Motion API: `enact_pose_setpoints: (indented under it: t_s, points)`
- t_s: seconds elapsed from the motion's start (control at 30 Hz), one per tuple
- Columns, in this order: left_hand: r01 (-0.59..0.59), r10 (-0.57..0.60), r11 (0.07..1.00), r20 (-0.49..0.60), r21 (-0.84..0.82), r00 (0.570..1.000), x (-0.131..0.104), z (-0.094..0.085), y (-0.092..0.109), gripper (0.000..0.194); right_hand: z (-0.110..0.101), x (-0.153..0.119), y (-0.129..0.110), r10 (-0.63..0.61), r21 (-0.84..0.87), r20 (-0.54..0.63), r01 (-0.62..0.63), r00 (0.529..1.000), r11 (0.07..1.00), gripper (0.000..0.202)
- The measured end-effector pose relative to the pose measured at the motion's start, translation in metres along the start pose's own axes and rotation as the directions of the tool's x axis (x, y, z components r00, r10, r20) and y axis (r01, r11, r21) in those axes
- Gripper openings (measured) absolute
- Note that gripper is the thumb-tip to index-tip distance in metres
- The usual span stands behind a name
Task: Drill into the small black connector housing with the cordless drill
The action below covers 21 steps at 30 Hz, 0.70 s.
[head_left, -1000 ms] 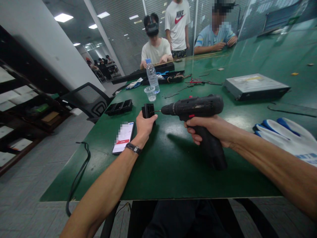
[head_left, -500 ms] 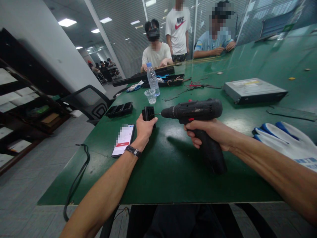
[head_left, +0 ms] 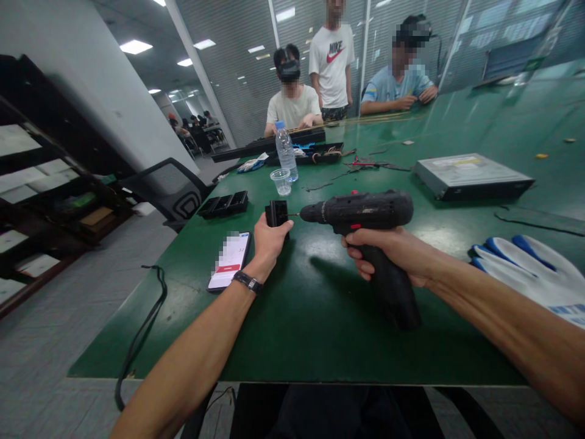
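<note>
Near the centre of the frame, a small black part (head_left: 277, 213) is gripped upright by the left hand (head_left: 269, 242), fingers wrapped behind it and thumb laid along its near side. Just right of centre, a cordless drill (head_left: 370, 208) is held by its handle in the right hand (head_left: 400, 247), levelled towards the left of the frame. The hands are apart, the gap spanned by the drill's nose and its thin bit (head_left: 294, 214). The bit's tip is at the part's right face; whether it is seated there cannot be told, nor whether the trigger is pressed. The step in hand is judged to be the working of the bit against the part. For the next move, the part should be braced firmly, the drill held in line and pressure applied evenly; by a sideways slip, the thumb close to the tip could be caught. Left of centre, a phone (head_left: 234, 259) and a compartmented black tray (head_left: 223, 205) are noted on the green table (head_left: 292, 341), both untouched.
</note>
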<state>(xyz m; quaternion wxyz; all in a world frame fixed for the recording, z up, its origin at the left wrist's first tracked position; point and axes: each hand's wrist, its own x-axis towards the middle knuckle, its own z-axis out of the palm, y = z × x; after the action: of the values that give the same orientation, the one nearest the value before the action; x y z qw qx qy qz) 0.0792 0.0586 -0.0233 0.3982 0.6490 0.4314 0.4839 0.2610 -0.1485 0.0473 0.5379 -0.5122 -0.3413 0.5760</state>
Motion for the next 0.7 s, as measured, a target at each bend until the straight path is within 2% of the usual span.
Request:
enact_pose_setpoints:
  t_s: [0.7]
  points:
    - [-0.011, 0.011, 1.000, -0.016, -0.002, 1.000, -0.0007, 0.0010, -0.0001, 0.036, -0.0046, 0.0001, 0.0039, -0.017, 0.008, 0.018, 0.017, 1.000, 1.000, 0.024]
